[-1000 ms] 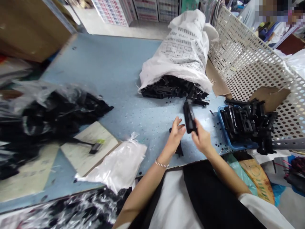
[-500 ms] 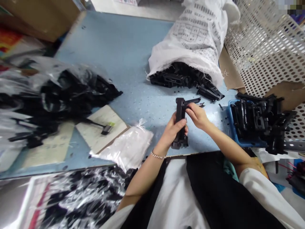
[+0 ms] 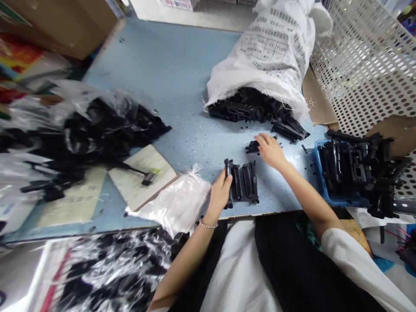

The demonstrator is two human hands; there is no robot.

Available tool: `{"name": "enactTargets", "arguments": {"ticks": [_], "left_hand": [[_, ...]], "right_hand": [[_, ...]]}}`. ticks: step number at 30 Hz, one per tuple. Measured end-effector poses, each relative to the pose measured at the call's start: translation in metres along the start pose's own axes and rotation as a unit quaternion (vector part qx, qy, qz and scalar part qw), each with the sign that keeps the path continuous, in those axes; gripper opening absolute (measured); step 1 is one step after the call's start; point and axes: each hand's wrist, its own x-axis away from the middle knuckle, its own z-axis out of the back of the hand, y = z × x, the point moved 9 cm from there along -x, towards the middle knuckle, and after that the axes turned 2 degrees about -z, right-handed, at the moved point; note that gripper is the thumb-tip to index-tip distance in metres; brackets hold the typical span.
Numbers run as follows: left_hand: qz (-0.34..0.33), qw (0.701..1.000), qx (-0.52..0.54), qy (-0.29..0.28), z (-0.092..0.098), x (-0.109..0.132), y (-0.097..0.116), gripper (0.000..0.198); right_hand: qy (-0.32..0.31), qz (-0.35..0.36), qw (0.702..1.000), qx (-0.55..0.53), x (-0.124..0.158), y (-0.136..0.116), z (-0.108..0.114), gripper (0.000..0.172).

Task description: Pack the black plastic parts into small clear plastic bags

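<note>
At the table's front edge, my left hand (image 3: 219, 190) is closed around the end of a black plastic part (image 3: 229, 184). Right beside it, several long black plastic pieces (image 3: 246, 182) stand side by side on the tabletop. My right hand (image 3: 271, 151) is farther back, its fingers apart above a small cluster of black parts (image 3: 252, 147). The undersides of those fingers are hidden, so any contact is unclear.
A white woven sack (image 3: 260, 56) spills black parts at the back. On the right, a blue basket (image 3: 320, 173) heaped with similar parts stands by a perforated white panel (image 3: 364, 73). Bagged black parts (image 3: 97, 125), a board (image 3: 139, 177) and a white plastic bag (image 3: 175, 199) lie left.
The black part my hands held raised together is down near the table edge, among pieces standing in a row. My right hand has come off it and its fingers have spread.
</note>
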Motion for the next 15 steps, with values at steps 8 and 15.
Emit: {"name": "enactTargets", "arguments": {"ticks": [8, 15], "left_hand": [[-0.125, 0.99, -0.051, 0.025, -0.028, 0.004, 0.046, 0.065], [0.002, 0.949, 0.302, -0.092, -0.035, -0.01, 0.089, 0.076]], "right_hand": [[0.072, -0.076, 0.992, -0.064, 0.002, 0.018, 0.02, 0.043], [0.18, 0.085, 0.976, -0.09, 0.053, -0.061, 0.065, 0.048]]}}
